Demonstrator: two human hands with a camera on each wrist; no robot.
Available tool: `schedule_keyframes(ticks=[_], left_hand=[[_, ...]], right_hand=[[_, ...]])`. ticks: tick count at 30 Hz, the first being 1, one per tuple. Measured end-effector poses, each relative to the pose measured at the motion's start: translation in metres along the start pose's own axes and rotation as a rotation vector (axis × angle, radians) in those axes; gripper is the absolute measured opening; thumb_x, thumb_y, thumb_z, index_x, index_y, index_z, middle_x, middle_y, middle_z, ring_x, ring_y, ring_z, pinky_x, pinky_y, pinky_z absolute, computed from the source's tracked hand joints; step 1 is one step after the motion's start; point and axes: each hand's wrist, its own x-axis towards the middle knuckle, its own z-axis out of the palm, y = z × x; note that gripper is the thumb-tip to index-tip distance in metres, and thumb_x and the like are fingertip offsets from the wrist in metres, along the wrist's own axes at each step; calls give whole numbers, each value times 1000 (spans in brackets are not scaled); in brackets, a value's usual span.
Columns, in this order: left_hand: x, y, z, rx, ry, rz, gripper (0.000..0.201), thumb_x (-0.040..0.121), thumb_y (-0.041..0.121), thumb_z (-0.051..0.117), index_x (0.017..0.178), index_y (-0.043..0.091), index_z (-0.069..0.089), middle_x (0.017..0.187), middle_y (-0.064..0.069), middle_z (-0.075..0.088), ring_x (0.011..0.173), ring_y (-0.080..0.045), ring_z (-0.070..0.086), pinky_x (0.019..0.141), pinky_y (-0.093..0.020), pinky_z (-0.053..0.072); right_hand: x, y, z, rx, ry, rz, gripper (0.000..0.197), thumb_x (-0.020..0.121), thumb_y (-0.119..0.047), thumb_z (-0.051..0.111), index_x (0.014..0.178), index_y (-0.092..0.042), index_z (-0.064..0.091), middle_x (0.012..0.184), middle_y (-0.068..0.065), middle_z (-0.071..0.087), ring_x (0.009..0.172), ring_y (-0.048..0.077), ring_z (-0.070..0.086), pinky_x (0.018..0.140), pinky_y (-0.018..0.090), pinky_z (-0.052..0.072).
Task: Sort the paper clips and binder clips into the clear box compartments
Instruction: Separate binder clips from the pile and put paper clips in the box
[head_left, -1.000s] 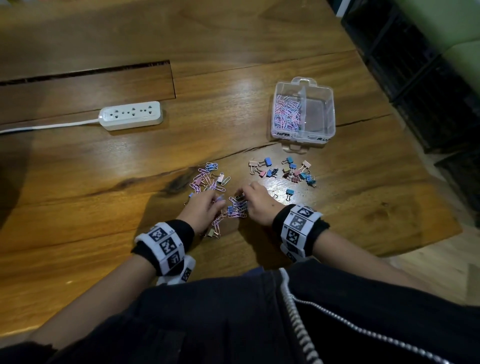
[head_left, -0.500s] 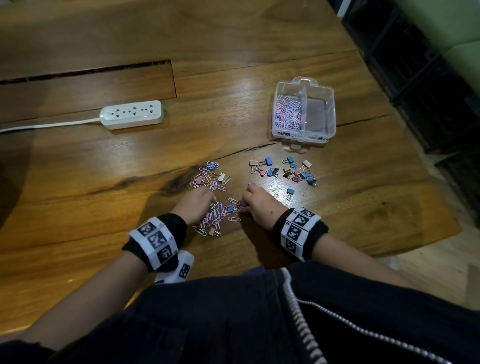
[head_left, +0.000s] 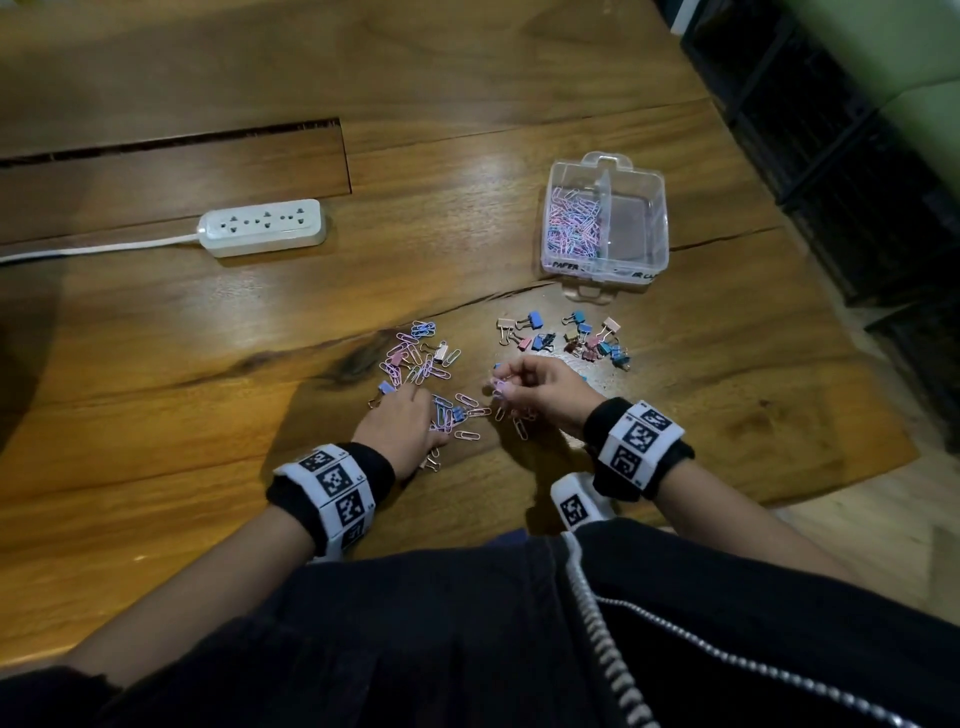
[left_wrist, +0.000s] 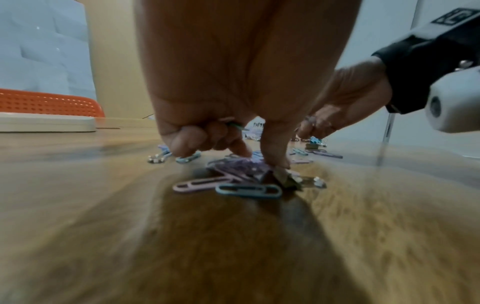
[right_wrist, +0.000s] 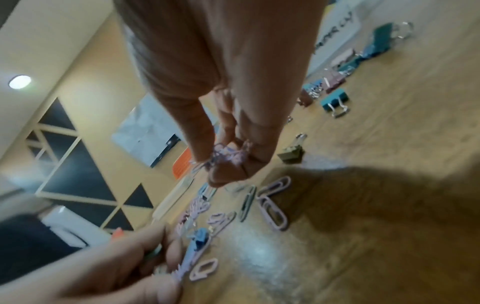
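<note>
Since the frame one second ago, we note the right hand (head_left: 550, 391) has lifted off the table with a bunch of paper clips (head_left: 500, 387), and the left hand (head_left: 402, 428) has slid a little toward the person.

Head view: we find the right hand's fingertips pinched on that pink and lilac bunch, just above the wooden table (head_left: 156, 364). The left hand lies knuckles-up on the loose paper clips (head_left: 415, 356), fingers curled down into them. The binder clips (head_left: 566, 338) sit in a group between the hands and the clear box (head_left: 605, 223). The box stands well beyond the hands; its left compartment holds paper clips. A white power strip (head_left: 262, 227) lies far left.

Left wrist view: we record the left hand's (left_wrist: 233, 82) thumb and fingers pressing a lilac cluster of clips (left_wrist: 239, 166) against the table. A pink clip (left_wrist: 200, 184) and a blue clip (left_wrist: 249, 190) lie just in front, with an olive binder clip (left_wrist: 284, 179) touching the cluster.

Right wrist view: we confirm the right hand (right_wrist: 228, 102) pinching tangled clips (right_wrist: 226, 154) between thumb and fingers, clear of the table. This view is blurred.
</note>
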Motion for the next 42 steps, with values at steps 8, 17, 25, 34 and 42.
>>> schedule_keyframes(ticks=[8, 17, 25, 34, 42], left_hand=[[-1, -4, -15, -301, -60, 43, 19, 95, 27, 45, 84, 12, 48, 80, 2, 42, 77, -13, 47, 62, -18, 35], [2, -15, -37, -1489, -84, -233, 26, 85, -8, 34, 69, 12, 40, 63, -5, 41, 39, -8, 42, 35, -17, 34], [-16, -31, -34, -345, -168, 6, 35, 71, 13, 76, 86, 21, 45, 74, 5, 55, 63, -8, 48, 59, -21, 40], [-10, -38, -34, -104, -178, 144, 60, 76, 22, 72, 132, 26, 49, 128, 0, 55, 117, -16, 50, 95, -23, 38], [-1, -29, -25, 162, -94, 361, 32, 91, 35, 49, 111, 14, 62, 109, -5, 57, 104, -19, 53, 86, -27, 41]], right_hand=[[-13, -15, 0, 291, 30, 109, 28, 86, 11, 28, 74, 1, 51, 78, 9, 52, 60, 14, 45, 46, 15, 42], [-21, -13, -7, 239, 104, 149, 21, 93, -17, 45, 73, -11, 48, 68, 3, 48, 56, 11, 43, 55, 21, 36], [-24, 1, -7, -26, 156, 76, 22, 84, -2, 57, 70, -14, 44, 67, -1, 50, 53, 5, 50, 48, 14, 42], [-24, -2, -4, -72, 61, 87, 30, 88, 10, 38, 82, -17, 49, 74, -1, 48, 56, 8, 42, 45, 11, 37], [-32, -1, 5, -765, 188, -17, 24, 97, -8, 29, 102, -3, 52, 87, 1, 48, 80, 16, 47, 65, 22, 34]])
